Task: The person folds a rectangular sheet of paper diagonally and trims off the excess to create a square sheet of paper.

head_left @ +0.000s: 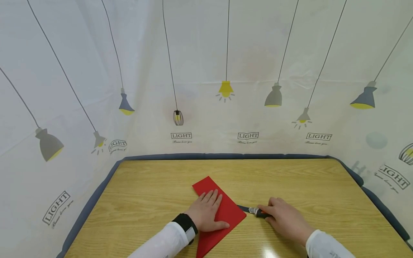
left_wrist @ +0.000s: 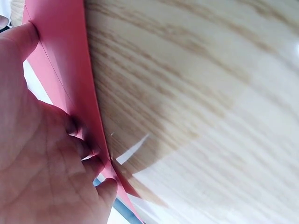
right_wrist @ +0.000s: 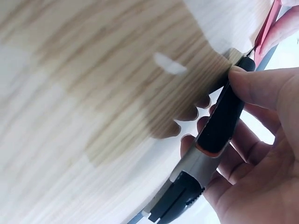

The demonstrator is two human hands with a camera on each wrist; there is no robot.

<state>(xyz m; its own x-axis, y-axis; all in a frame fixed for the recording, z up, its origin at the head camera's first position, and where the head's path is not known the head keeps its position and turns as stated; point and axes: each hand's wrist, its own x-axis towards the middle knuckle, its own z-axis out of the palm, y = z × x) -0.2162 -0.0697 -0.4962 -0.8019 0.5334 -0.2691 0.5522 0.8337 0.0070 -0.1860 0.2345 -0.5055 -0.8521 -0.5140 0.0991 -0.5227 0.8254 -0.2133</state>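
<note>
A folded sheet of red paper (head_left: 229, 211) lies slantwise on the wooden table. My left hand (head_left: 206, 211) rests flat on it, fingers spread and thumb out to the side; the left wrist view shows that hand's palm side along the paper's edge (left_wrist: 70, 60). In my right hand (head_left: 285, 218) is a utility knife (head_left: 256, 211) with a black, grey and orange handle (right_wrist: 219, 121). Its dark blade (head_left: 242, 208) points left and meets the paper's right edge. Whether the tip is inside the fold or beneath the paper, I cannot tell.
The table (head_left: 155, 186) has a dark blue padded border (head_left: 226, 156) along its back and sides. Behind it hangs a pale sheet (head_left: 200, 53) printed with lamps. A black band (head_left: 185, 224) circles the left wrist.
</note>
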